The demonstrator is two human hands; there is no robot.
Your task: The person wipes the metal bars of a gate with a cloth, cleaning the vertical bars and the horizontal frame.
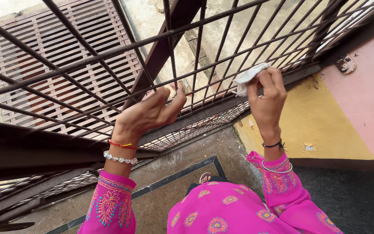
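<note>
My left hand (pixel 150 113) grips a thin vertical bar of a dark brown metal grille (pixel 87 60), thumb and fingers wrapped around it. My right hand (pixel 267 97) holds a crumpled white cloth (pixel 247 78) and presses it against the grille bars further right. Both arms wear bright pink embroidered sleeves, with bracelets and threads at the wrists.
Beyond the grille lies a slatted brown shutter (pixel 66 52) and pale ground far below. A fine mesh panel (pixel 187 132) runs along the grille's base. A yellow and pink wall (pixel 347 112) stands at the right. Below is a grey floor (pixel 169 173) with a dark border.
</note>
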